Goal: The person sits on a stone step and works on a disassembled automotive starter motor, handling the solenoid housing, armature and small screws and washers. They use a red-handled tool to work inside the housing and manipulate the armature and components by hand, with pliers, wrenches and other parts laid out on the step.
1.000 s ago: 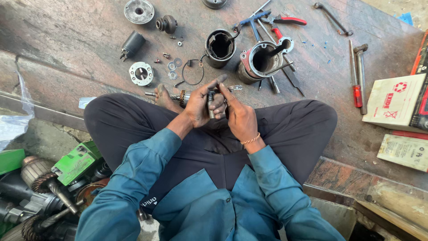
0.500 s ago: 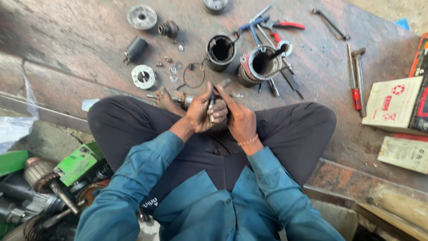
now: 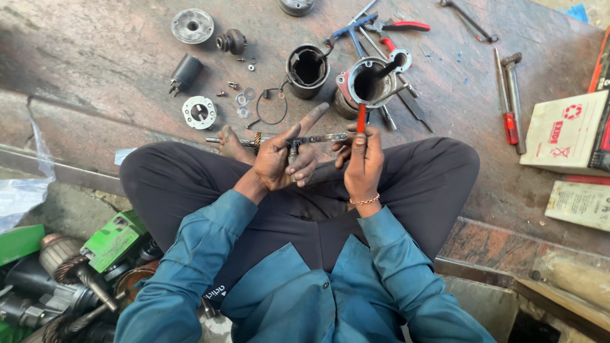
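Observation:
I sit cross-legged on a stone floor, hands over my lap. My left hand (image 3: 279, 159) grips a small dark metal part (image 3: 293, 152), its index finger stretched toward the housings. My right hand (image 3: 362, 165) is just to the right, closed on a thin red-handled screwdriver (image 3: 361, 119) whose red end points away from me; the thumb lies along it. A thin metal rod (image 3: 321, 137) runs sideways between the two hands; whether either hand holds it I cannot tell.
Two dark cylindrical housings (image 3: 308, 67) (image 3: 368, 82) stand just beyond my hands. Round plates (image 3: 192, 25) (image 3: 199, 111), washers and screws lie at the left. Pliers (image 3: 400, 25), another screwdriver (image 3: 508, 121) and a cardboard box (image 3: 565, 130) sit to the right. Green tool bodies (image 3: 114, 238) pile at lower left.
My hands were cupped together around the dark part. They have drawn apart: the right one holds the red-handled screwdriver upright and the left index finger has stretched out.

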{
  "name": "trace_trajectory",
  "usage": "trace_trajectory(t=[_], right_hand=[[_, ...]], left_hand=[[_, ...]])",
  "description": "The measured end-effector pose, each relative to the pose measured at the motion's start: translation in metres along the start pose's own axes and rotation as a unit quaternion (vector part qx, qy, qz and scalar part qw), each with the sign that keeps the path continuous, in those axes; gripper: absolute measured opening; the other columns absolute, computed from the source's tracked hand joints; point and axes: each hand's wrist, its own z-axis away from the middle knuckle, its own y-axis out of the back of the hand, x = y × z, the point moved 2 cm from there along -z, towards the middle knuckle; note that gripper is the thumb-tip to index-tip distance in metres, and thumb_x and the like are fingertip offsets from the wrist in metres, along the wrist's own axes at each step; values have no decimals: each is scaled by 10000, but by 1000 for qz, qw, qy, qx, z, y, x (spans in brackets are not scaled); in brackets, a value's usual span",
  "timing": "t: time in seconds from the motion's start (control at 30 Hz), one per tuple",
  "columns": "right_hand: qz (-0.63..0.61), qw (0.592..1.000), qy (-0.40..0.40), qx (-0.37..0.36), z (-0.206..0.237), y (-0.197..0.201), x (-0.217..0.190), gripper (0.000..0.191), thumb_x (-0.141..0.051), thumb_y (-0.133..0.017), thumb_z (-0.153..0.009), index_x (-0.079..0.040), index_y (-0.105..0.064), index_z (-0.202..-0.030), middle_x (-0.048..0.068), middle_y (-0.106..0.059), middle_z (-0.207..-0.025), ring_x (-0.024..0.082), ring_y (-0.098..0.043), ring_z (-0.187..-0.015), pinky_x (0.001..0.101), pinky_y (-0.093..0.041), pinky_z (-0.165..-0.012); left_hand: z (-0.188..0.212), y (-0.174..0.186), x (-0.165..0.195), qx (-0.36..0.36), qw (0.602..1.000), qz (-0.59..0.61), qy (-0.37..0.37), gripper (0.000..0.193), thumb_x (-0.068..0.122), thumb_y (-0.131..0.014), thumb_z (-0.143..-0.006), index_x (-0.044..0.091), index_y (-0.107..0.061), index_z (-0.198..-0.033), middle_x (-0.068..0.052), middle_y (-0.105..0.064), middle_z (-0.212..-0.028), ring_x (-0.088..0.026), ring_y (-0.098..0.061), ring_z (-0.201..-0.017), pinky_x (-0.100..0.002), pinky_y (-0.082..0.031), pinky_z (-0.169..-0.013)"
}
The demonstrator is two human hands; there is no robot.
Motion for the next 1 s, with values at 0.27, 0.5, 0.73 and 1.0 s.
trace_trajectory(t=[0.27,0.5,0.73,1.0], right_hand=[[161,986,-3,35,-12,4,-2,215,-198,-529,-1118,-24,-654,-1136,-11,-585,-770,40,-544,-645,234,-444,-582],[157,984,-84,9,-24,20,9,204,-197,-524,-1119,-27,-635,-1104,-22,-572,-712,32,-525,-616,242,-423,-558],[190,981,-45,4,-18,16,-8,267,-229,-461,-1151,-73,-634,-1282,8,-517,-703,62,-511,-603,271,-430,-572],[239,960,18,-144,-9,-16,-21,351,-185,-467,-1114,-76,-533,-1441,107,-648,-747,212,-658,-661,362,-514,-655]], left_hand=[[-16,20,-19,208,962,-150,96,571,431,-455,-1032,160,-319,-1516,-114,-673,-735,-235,-672,-690,-371,-577,-700],[-10,37,-35,247,868,-421,93,349,324,-587,-1053,-10,-672,-1109,-114,-727,-898,-150,-683,-768,-304,-564,-659],[-11,46,-21,356,869,-341,39,342,345,-421,-1078,38,-569,-1110,-98,-748,-934,-150,-749,-793,-324,-636,-689],[-9,58,-21,343,782,-507,-118,386,333,-431,-1224,20,-505,-1011,-120,-619,-837,-204,-633,-766,-329,-553,-637]])
